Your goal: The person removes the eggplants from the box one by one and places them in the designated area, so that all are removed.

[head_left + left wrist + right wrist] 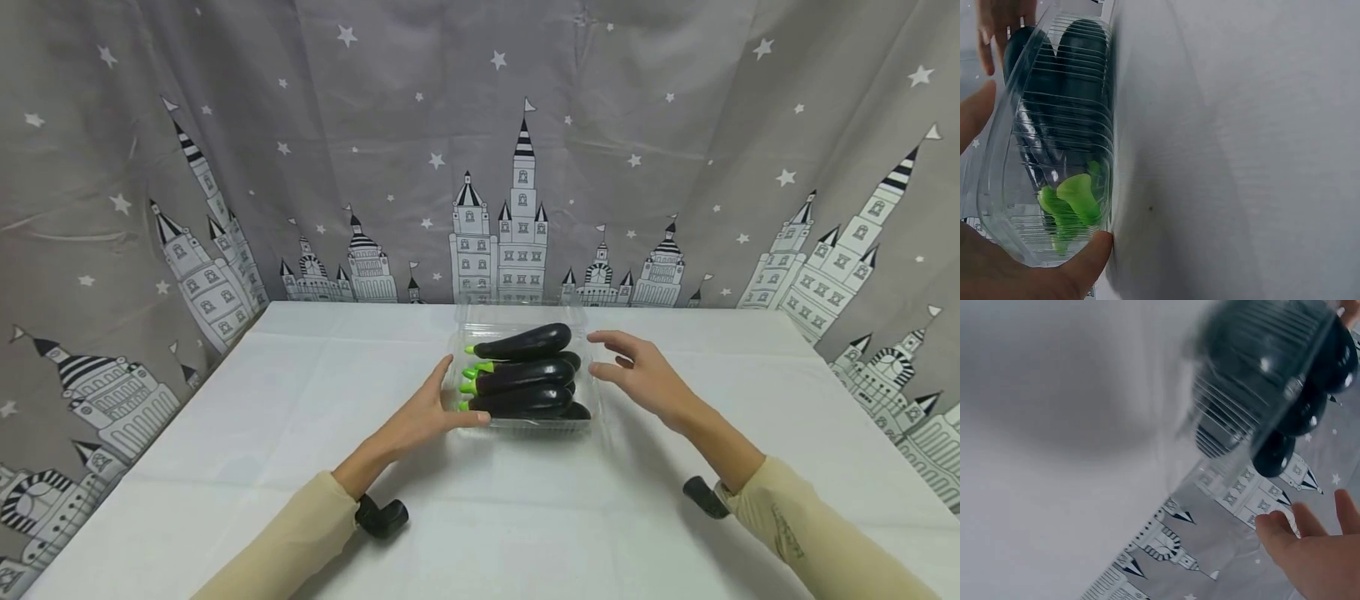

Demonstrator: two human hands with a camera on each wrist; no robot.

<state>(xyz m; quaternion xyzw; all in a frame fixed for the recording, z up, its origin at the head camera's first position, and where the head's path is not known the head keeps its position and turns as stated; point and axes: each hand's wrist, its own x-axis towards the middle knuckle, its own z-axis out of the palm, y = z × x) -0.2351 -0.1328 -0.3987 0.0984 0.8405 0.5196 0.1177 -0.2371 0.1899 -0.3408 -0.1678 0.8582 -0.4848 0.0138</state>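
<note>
A clear plastic clamshell container stands on the table with its lid raised at the back. Several dark purple eggplants are heaped inside above the rim, their green stem ends to the left. My left hand is spread at the container's left end, thumb at the near left corner and fingers reaching toward the back. To the right, my right hand hovers beside the container with loosely extended fingers and nothing in them. In the right wrist view its fingers are apart from the eggplants.
A white cloth covers the table. Behind it hangs a grey curtain printed with castles and stars, reaching down to the table's back edge. Dark wrist-camera mounts are strapped at both sleeves.
</note>
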